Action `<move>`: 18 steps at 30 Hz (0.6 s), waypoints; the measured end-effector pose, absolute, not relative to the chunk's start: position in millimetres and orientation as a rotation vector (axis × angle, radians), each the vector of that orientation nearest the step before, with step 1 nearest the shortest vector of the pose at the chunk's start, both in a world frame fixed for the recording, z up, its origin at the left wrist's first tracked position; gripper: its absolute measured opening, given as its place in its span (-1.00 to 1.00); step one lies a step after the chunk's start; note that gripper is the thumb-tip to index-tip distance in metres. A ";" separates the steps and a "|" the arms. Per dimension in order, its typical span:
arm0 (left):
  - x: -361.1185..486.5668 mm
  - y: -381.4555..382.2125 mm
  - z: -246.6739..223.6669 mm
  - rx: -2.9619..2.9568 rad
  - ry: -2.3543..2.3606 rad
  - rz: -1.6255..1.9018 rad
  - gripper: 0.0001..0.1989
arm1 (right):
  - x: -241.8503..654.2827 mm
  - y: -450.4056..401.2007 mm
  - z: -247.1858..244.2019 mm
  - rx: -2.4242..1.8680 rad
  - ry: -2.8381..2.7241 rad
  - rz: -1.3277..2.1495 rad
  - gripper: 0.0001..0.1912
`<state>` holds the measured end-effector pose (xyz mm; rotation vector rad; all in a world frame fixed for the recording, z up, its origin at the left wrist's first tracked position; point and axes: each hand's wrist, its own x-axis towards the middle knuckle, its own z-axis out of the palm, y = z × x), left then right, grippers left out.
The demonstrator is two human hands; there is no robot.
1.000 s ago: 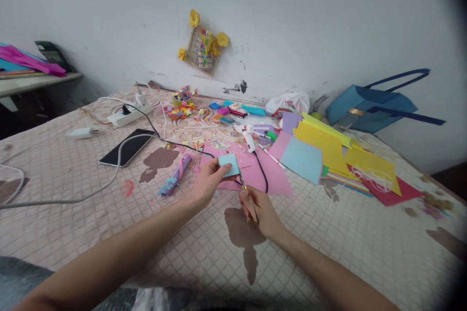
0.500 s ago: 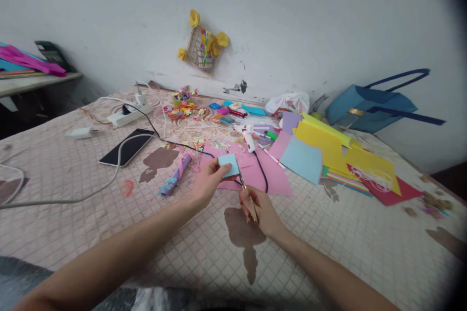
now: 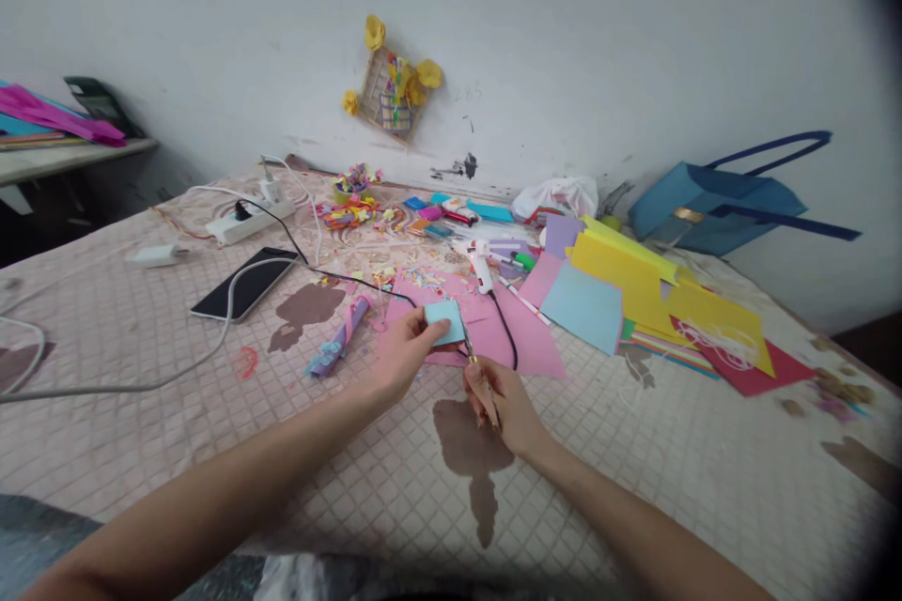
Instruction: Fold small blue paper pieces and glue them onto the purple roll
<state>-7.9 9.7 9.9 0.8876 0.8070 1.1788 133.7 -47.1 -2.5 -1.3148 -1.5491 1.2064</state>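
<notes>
My left hand (image 3: 412,345) pinches a small light-blue paper square (image 3: 443,320) between thumb and fingers. My right hand (image 3: 502,402) is closed around the handles of a pair of scissors (image 3: 472,352). Their blades point away from me and lie along the right edge of the blue square. Both hands are above the front part of a pink paper sheet (image 3: 536,352). Just beyond them on the sheet stands a white glue gun (image 3: 481,265), its black cord curving toward me. A purple paper roll with blue trim (image 3: 339,338) lies left of my left hand.
To the left are a phone (image 3: 244,284), a white power strip (image 3: 252,223) and loose cables. Paper scraps (image 3: 423,279) and a tub of cut pieces (image 3: 354,185) lie farther back. Yellow sheets (image 3: 620,282) and a blue bag (image 3: 711,205) are to the right.
The paper square in my left hand has shifted slightly right and down against the scissor blades. My right hand has barely moved.
</notes>
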 end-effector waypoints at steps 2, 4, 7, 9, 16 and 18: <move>-7.9 9.5 9.5 0.887 0.810 1.172 -0.80 | 133.7 -46.5 -3.6 -1.319 -1.546 1.204 -0.51; -7.8 9.4 8.8 0.886 0.809 1.173 -0.80 | 133.6 -45.8 -4.0 -1.323 -1.543 1.201 -0.51; -7.6 9.3 8.2 0.887 0.806 1.183 -0.79 | 133.5 -45.2 -4.2 -1.331 -1.557 1.174 -0.50; -7.5 9.2 8.4 0.889 0.804 1.182 -0.79 | 133.8 -45.2 -4.5 -1.333 -1.567 1.162 -0.51; -7.6 7.8 10.9 0.892 0.800 1.172 -0.81 | 136.0 -45.0 -8.0 -1.333 -1.575 1.144 -0.55; -7.6 7.5 11.3 0.890 0.792 1.170 -0.80 | 136.0 -44.8 -9.4 -1.330 -1.573 1.144 -0.57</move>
